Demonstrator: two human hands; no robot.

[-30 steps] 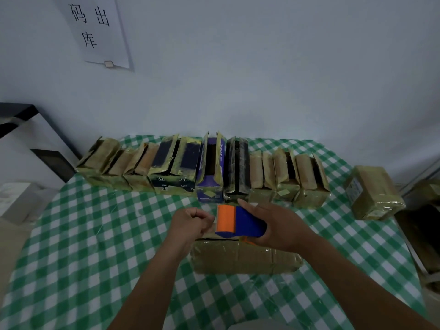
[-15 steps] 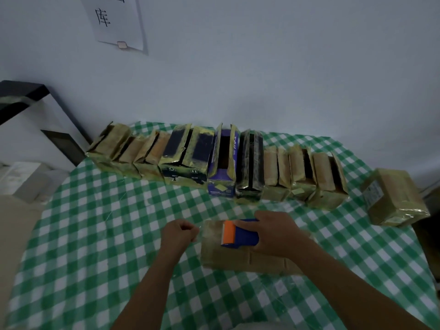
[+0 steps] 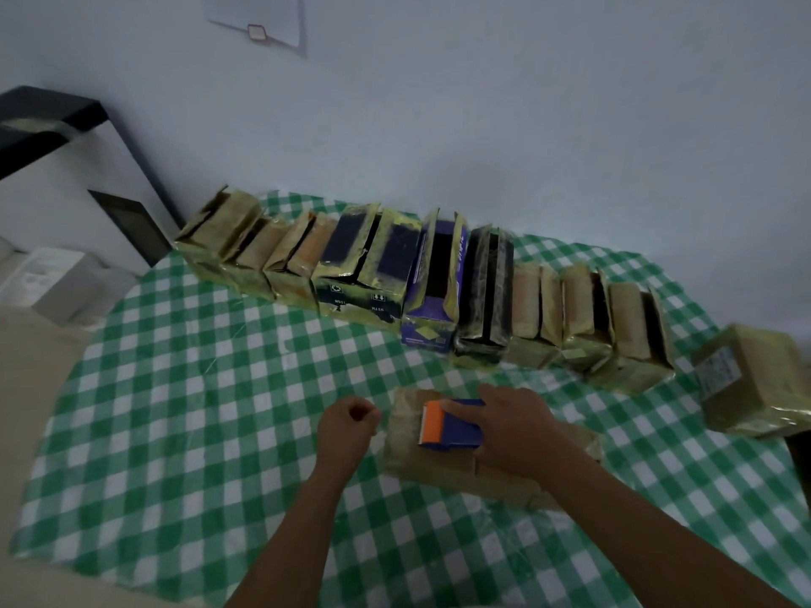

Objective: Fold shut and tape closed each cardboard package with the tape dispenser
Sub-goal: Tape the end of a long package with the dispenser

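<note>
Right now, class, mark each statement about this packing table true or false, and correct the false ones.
1. The right hand holds the tape dispenser on top of a package. True.
2. The left hand lies flat on that package. False: it is curled beside the package's end.
3. The boxes in the back row are all taped shut. False: their flaps stand open.
4. The tablecloth is green and white checked. True.
</note>
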